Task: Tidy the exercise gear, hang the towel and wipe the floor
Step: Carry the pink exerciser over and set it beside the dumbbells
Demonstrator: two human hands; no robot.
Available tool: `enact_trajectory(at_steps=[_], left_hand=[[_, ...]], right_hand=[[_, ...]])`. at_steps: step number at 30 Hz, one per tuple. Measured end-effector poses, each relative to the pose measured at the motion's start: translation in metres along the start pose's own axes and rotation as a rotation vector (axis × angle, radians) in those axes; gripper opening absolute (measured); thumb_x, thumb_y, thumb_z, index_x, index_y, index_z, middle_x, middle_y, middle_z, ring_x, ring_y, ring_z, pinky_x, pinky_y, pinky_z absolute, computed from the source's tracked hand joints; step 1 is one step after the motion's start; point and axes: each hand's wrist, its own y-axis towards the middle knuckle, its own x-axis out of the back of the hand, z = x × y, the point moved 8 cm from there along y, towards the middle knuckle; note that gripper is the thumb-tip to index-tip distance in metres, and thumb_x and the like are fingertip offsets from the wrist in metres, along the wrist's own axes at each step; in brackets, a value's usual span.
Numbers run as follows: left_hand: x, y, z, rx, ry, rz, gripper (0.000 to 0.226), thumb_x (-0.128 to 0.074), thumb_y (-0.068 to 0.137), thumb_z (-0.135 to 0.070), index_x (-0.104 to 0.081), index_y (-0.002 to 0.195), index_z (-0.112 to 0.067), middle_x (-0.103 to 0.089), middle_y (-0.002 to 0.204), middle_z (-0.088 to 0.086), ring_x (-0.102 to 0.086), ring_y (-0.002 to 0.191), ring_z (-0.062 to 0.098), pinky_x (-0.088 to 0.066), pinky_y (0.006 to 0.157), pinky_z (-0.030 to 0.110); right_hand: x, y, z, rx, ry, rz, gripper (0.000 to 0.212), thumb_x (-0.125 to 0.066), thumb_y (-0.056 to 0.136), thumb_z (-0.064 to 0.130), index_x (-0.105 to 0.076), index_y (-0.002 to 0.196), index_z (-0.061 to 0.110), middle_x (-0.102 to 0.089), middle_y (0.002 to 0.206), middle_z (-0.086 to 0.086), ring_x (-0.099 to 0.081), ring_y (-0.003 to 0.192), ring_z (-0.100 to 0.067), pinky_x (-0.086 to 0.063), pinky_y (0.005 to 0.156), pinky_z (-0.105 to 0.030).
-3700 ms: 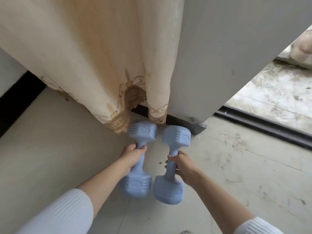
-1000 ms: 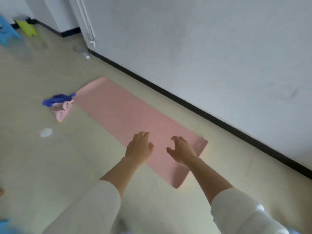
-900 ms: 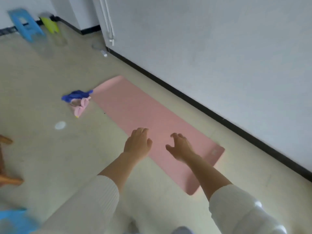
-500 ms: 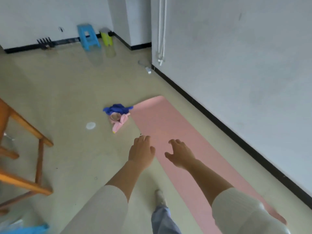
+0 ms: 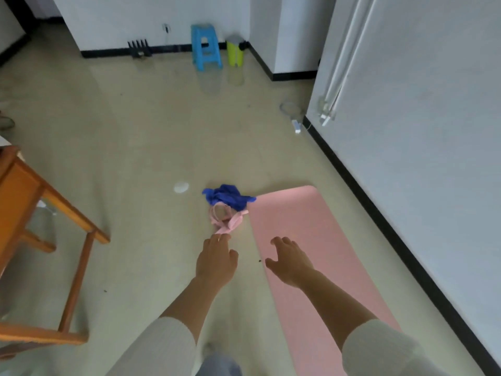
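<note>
A pink exercise mat (image 5: pixel 306 240) lies flat on the floor along the right wall. At its far left corner sits a crumpled blue cloth (image 5: pixel 227 198) with a pink band (image 5: pixel 226 221) bunched just in front of it. My left hand (image 5: pixel 215 260) hovers above the floor, fingers relaxed, just short of the pink band. Over the mat's left edge my right hand (image 5: pixel 288 261) is held out with spread fingers. Both hands hold nothing.
A wooden chair frame (image 5: pixel 35 240) stands at the left. A small white spot (image 5: pixel 181 187) marks the floor beside the cloth. A blue stool (image 5: pixel 206 47) and a green bin (image 5: pixel 235 53) stand at the far wall. White pipes (image 5: pixel 336 77) run down the right wall.
I have let go of the two blue dumbbells by the curtain and turned toward the mat. The view has swung along the mat to its far end, bringing the cloth and band close to my hands.
</note>
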Motion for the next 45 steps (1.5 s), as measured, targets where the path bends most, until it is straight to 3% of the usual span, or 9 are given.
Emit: enact_trajectory(at_steps=[7,13,24,33,36,38,40,42,45], left_hand=[[0.000,0.203,0.056,-0.003,-0.035,0.036,0.038,-0.048,0.091,-0.022,-0.049,0.129,-0.017,-0.053,0.127,0.004,-0.049,0.113,0.022,-0.047,0.091,0.035],[-0.051,0.375,0.141,0.018,-0.004,0.132,0.034,-0.048,0.091,-0.022,-0.051,0.124,-0.016,-0.051,0.130,0.003,-0.046,0.119,0.022,-0.044,0.094,0.035],[-0.304,0.547,0.284,0.050,-0.003,0.365,0.042,-0.045,0.095,-0.033,-0.045,0.134,-0.019,-0.047,0.136,-0.001,-0.041,0.124,0.017,-0.045,0.091,0.032],[-0.488,0.637,0.328,-0.207,-0.119,0.458,0.067,-0.062,0.081,-0.054,-0.044,0.138,-0.027,-0.042,0.138,-0.014,-0.026,0.132,0.003,-0.030,0.104,0.022],[-0.527,0.653,0.321,-0.315,-0.158,0.511,0.078,-0.058,0.071,-0.070,-0.046,0.137,-0.029,-0.041,0.138,-0.014,-0.019,0.135,0.004,-0.024,0.110,0.024],[-0.548,0.657,0.318,-0.371,-0.149,0.536,0.077,-0.048,0.066,-0.075,-0.055,0.128,-0.030,-0.045,0.131,-0.013,-0.022,0.132,0.009,-0.024,0.111,0.028],[-0.564,0.657,0.315,-0.412,-0.089,0.555,0.061,-0.045,0.068,-0.075,-0.064,0.105,-0.030,-0.047,0.124,-0.014,-0.027,0.122,0.012,-0.029,0.108,0.036],[-0.574,0.656,0.316,-0.403,-0.045,0.574,0.038,-0.046,0.070,-0.070,-0.051,0.076,-0.033,-0.051,0.116,-0.015,-0.029,0.107,0.010,-0.035,0.101,0.038],[-0.572,0.651,0.322,-0.298,-0.065,0.626,0.036,-0.054,0.073,-0.065,-0.037,0.065,-0.035,-0.046,0.098,-0.006,-0.037,0.099,0.013,-0.041,0.095,0.037]], right_hand=[[0.005,0.212,0.042,0.001,0.000,0.033,0.054,-0.052,0.091,0.037,-0.038,0.139,0.016,-0.046,0.136,-0.004,-0.043,0.124,-0.025,-0.041,0.101,-0.040],[-0.054,0.396,0.031,-0.130,0.043,0.104,0.054,-0.051,0.092,0.037,-0.036,0.140,0.018,-0.045,0.136,-0.003,-0.041,0.126,-0.023,-0.040,0.102,-0.037],[-0.253,0.637,-0.072,-0.198,-0.038,0.221,0.050,-0.048,0.094,0.035,-0.038,0.140,0.017,-0.048,0.135,-0.004,-0.043,0.123,-0.024,-0.041,0.097,-0.037],[-0.365,0.804,-0.165,-0.091,-0.119,0.057,0.043,-0.047,0.097,0.024,-0.042,0.140,0.020,-0.046,0.137,-0.005,-0.042,0.124,-0.025,-0.039,0.100,-0.037],[-0.389,0.836,-0.179,0.019,-0.256,0.064,0.049,-0.051,0.096,0.027,-0.038,0.143,0.025,-0.041,0.144,-0.003,-0.038,0.128,-0.025,-0.037,0.102,-0.039],[-0.406,0.851,-0.182,0.079,-0.347,0.100,0.055,-0.054,0.095,0.030,-0.033,0.146,0.030,-0.034,0.149,-0.001,-0.031,0.134,-0.024,-0.032,0.105,-0.040],[-0.423,0.863,-0.182,0.111,-0.407,0.112,0.057,-0.054,0.094,0.031,-0.030,0.146,0.031,-0.032,0.151,0.000,-0.027,0.137,-0.024,-0.028,0.107,-0.042],[-0.431,0.872,-0.180,0.144,-0.453,0.070,0.050,-0.053,0.095,0.028,-0.035,0.142,0.029,-0.041,0.143,0.001,-0.034,0.131,-0.024,-0.032,0.101,-0.040],[-0.429,0.873,-0.178,0.179,-0.513,0.035,0.038,-0.052,0.096,0.024,-0.043,0.133,0.028,-0.053,0.124,0.004,-0.045,0.116,-0.022,-0.036,0.090,-0.036]])
